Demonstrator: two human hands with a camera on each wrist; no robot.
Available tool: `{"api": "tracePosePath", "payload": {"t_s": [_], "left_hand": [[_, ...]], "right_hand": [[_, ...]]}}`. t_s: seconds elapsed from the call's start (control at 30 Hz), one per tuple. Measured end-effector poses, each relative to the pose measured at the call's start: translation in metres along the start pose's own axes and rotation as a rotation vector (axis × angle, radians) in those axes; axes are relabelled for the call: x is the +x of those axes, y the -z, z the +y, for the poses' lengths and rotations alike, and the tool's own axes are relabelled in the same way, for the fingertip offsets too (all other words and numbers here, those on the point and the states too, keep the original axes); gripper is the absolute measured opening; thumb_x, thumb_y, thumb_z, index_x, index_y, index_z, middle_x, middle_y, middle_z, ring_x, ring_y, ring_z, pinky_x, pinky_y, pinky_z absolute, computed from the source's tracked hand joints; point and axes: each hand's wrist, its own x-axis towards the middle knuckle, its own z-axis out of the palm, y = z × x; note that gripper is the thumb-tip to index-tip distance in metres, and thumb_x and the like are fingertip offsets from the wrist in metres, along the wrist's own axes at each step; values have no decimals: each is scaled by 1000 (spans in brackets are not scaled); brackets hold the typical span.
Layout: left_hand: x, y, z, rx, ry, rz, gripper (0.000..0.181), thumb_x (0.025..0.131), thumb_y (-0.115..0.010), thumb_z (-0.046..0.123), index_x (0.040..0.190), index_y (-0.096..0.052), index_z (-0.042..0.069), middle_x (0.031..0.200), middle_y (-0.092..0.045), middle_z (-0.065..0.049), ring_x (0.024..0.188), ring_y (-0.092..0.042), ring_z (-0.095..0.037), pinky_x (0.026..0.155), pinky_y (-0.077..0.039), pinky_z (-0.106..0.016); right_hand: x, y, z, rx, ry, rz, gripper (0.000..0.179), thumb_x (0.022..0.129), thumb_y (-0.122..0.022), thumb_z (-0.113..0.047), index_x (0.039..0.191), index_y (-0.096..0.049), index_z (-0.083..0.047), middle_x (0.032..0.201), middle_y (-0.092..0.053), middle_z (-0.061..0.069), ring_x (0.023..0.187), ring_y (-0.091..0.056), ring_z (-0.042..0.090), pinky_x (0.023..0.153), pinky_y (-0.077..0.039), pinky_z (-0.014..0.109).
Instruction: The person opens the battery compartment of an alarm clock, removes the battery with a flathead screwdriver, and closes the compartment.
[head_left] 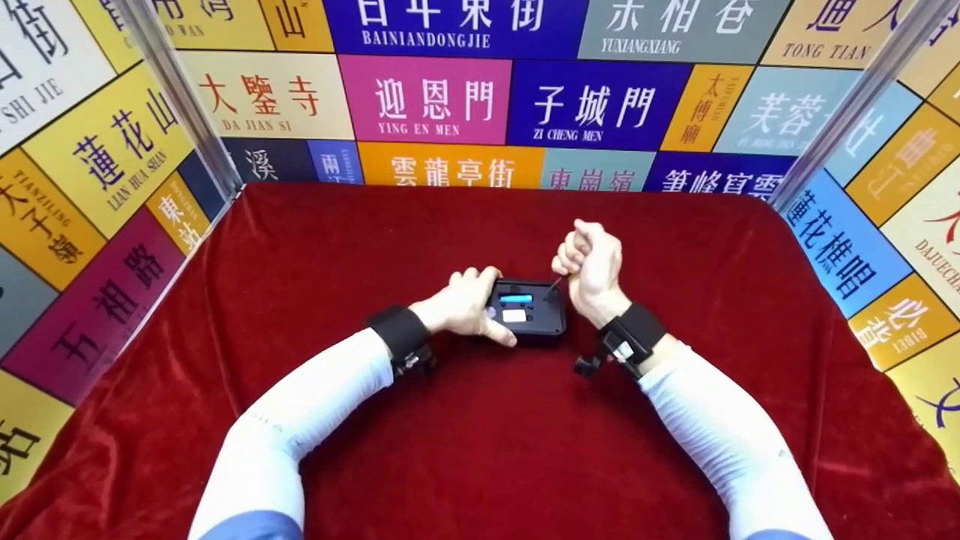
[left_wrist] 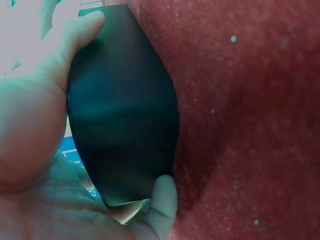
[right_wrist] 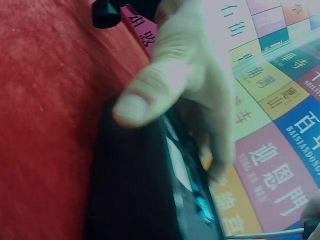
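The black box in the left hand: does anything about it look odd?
Nothing looks plainly broken or spilled. What stands out is the black box itself: its upper side seems uncovered, leaving a blue cylinder and pale rectangle exposed. The right hand holds a thin rod over it, so this may be deliberate.

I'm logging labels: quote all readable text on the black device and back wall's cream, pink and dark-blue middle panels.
Cream panel: "大鑒寺 DA JIAN SI"
Pink panel: "迎恩門 YING EN MEN"
Dark-blue panel: "子城門 ZI CHENG MEN"
Black device: none readable; any markings too small.
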Motion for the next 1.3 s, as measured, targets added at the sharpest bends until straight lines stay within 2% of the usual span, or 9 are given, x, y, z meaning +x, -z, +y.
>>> {"api": "tracePosePath", "payload": {"t_s": [0.1,0.27,0.47,0.6,0.73,0.93,1.03,1.17,1.3], "left_hand": [[-4,3,3,-11,15,-11,111,72,-104,48,157,-46,7,141,-60,-26,129,-53,-46,109,-57,-59],[7,-9,-11,12,16,16,111,68,-105,54,152,-48,10,136,-61,-23,124,-53,-42,104,-58,-53],[4,-4,-8,-19,10,4,112,69,-105,51,154,-47,8,138,-61,-26,127,-53,-45,107,-57,-56],[11,-10,-15,-6,12,15,114,66,-105,57,153,-48,11,136,-61,-23,124,-53,-42,105,-58,-53],[17,-18,-21,-3,11,28,116,64,-105,61,153,-48,13,136,-61,-22,124,-53,-40,105,-58,-51],[0,-3,0,5,18,1,110,72,-104,50,156,-46,8,140,-61,-25,129,-53,-45,109,-57,-56],[6,-6,-5,7,28,4,112,69,-104,56,156,-47,12,139,-61,-22,129,-53,-42,109,-57,-54],[19,-17,-17,17,35,12,118,64,-105,62,155,-48,15,139,-61,-21,128,-53,-40,108,-57,-51],[21,-17,-18,7,30,8,118,63,-106,60,155,-48,14,138,-61,-20,127,-53,-39,107,-57,-52]], "right_hand": [[1,6,-10,-56,6,-30,47,109,-34,-25,63,-39,-23,56,-35,-10,54,-27,10,57,-28,27],[4,17,-28,-122,-5,-83,41,105,-22,-31,78,-52,-21,65,-46,-5,62,-38,14,63,-32,31],[10,31,-42,-201,24,-98,42,113,-25,-22,88,-60,-17,73,-53,-1,66,-44,16,64,-38,30],[16,42,-49,-309,54,-44,37,119,-40,-15,95,-69,-10,75,-60,0,65,-56,15,62,-48,25],[21,59,-57,-429,55,36,25,118,-56,-21,107,-75,-10,76,-64,-4,60,-59,10,53,-49,20],[27,83,-71,-381,-11,125,24,117,-60,-23,109,-81,-12,76,-63,-2,57,-56,9,48,-45,18],[30,95,-78,-360,-29,175,26,116,-58,-16,108,-82,-13,76,-66,-2,58,-60,9,51,-50,18],[36,114,-81,-482,26,264,19,110,-70,-14,100,-84,-22,76,-70,-7,65,-64,6,59,-53,17],[39,135,-84,-553,50,329,12,105,-78,-13,98,-83,-22,76,-73,-13,71,-64,3,64,-51,14]]}}
